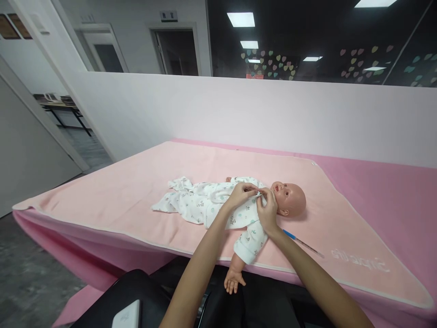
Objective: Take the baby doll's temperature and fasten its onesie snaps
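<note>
A baby doll [291,200] lies on its back with its head to the right. It wears a white printed romper [191,202] whose empty-looking leg ends lie to the left. At the upper chest, just below the doll's chin, my left hand [241,195] pinches the romper's front edge. My right hand [268,212] grips the cloth there from the neck side, fingertips almost meeting those of the left. Between them shows a small shiny spot, perhaps a fastener, too small to make out. The doll's near arm [235,271] hangs over the table edge.
Under the doll is a pale pink mat [136,182] on a darker pink cloth [403,196]. A blue pen-like stick [300,241] lies by my right forearm. A white box-like object [127,314] rests at my lap. A white partition [239,114] stands behind the table.
</note>
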### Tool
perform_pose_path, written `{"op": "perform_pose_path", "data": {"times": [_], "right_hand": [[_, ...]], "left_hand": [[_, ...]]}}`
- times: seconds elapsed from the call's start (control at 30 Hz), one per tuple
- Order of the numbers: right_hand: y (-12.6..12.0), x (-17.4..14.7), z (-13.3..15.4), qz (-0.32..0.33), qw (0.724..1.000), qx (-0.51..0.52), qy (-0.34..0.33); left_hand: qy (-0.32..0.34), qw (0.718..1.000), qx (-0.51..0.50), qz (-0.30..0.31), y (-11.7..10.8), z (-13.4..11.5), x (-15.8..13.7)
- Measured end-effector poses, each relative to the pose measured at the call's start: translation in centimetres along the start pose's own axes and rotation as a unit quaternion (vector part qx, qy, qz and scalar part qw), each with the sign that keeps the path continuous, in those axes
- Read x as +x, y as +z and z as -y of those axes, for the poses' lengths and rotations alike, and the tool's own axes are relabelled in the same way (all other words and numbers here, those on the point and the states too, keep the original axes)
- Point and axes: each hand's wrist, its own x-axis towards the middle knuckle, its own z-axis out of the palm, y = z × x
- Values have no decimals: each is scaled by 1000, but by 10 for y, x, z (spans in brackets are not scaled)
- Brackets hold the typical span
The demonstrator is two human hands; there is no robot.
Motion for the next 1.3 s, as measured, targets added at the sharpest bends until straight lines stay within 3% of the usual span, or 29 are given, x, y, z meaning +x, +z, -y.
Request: {"op": "perform_pose_path", "data": {"times": [0.3, 0.63, 1.3], "right_hand": [[-2, 0, 2, 15, 1000, -9, -14], [-1, 1, 2, 34, 999, 13, -3], [-1, -1, 2, 7, 1000, -6, 16]], "left_hand": [[14, 994, 96, 49, -4, -11, -8], [6, 992, 123, 9, -1, -4, -5], [31, 991, 132, 22, 2, -8, -8]]}}
